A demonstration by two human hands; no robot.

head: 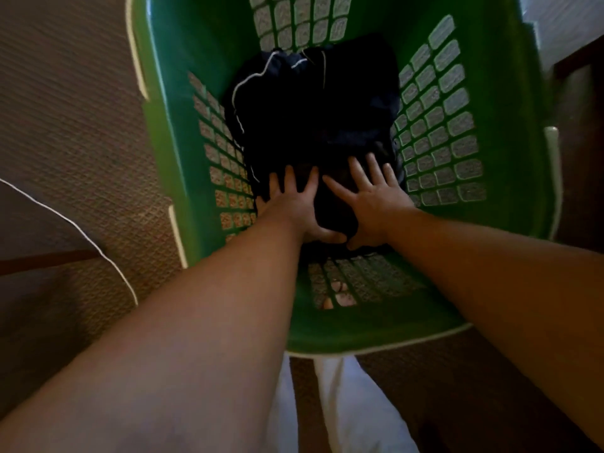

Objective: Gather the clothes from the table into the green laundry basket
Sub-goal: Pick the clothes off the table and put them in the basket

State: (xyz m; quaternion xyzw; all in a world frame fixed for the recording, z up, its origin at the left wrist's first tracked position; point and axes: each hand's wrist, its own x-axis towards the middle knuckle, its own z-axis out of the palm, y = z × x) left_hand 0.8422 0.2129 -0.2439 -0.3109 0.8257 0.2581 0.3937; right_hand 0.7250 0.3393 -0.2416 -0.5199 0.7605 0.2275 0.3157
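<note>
Left hand (294, 204): we pressed it flat, fingers spread, on dark clothes (310, 109).
Right hand (376, 201): likewise flat, inside green laundry basket (490, 76).

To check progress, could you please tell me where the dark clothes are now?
In the head view, the dark clothes lie mid-frame inside the green laundry basket, with the left hand and right hand resting flat on their near end.

No words on show here. The green laundry basket (510, 125) carries no readable label or number, and the dark clothes (310, 109) inside it show no lettering or brand either.
</note>
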